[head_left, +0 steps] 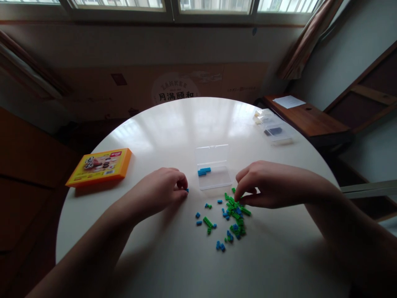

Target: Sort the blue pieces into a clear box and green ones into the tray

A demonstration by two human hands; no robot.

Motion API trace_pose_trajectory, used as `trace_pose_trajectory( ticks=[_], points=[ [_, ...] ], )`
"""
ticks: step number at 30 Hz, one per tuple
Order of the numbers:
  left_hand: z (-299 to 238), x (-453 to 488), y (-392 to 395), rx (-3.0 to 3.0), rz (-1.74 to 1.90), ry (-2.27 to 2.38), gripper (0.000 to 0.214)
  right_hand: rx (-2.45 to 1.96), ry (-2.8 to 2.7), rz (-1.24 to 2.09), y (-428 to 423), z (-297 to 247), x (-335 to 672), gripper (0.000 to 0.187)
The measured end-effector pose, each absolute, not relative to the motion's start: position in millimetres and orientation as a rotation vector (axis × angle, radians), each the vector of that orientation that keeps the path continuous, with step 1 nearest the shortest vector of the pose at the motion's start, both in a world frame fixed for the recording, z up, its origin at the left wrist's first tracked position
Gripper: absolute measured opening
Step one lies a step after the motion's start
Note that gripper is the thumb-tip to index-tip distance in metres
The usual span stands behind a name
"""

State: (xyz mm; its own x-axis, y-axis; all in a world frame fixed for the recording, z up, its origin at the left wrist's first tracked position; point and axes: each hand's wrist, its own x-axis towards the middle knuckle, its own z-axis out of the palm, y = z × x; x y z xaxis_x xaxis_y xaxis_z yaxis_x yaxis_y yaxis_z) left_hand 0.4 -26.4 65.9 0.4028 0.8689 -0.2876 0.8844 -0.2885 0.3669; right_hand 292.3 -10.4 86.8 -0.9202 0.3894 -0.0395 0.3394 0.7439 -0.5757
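Orange box point(99, 166) left; clear cases point(274, 127) far right.

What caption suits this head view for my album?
Left hand pinches a blue brick; right hand touches a pile of blue and green bricks by a clear box on a table.

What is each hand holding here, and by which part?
Left hand pinches a blue brick between fingertips, only one end showing. Right hand touches the brick pile; hold unclear.

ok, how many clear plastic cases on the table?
2. One open case between left hand and right hand, holding blue bricks; another case at the far right edge. None seems hidden.
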Motion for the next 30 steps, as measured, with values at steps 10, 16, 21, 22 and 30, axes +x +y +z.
trace_pose_trajectory(
  ticks=[10, 16, 21, 22, 30],
  points=[
    [67, 12, -28, 2.172, 0.234, 1.417, 0.017, -0.642, -2.603, 0.694, -13, 76, 282, 0.015],
    [69, 28, -41, 1.820, 0.527, 1.312, 0.021, -0.604, -2.382, 0.521, -18, 65, 267, 0.012],
    [65, 37, -44, 1.560, 0.639, 1.204, 0.023, -0.611, -2.334, 0.433, -21, 62, 260, 0.013],
    [64, 38, -44, 1.521, 0.673, 1.187, 0.022, -0.619, -2.337, 0.423, -20, 62, 259, 0.012],
    [61, 38, -40, 1.377, 0.831, 1.122, 0.018, -0.669, -2.282, 0.296, -17, 60, 255, 0.010]
  ],
)
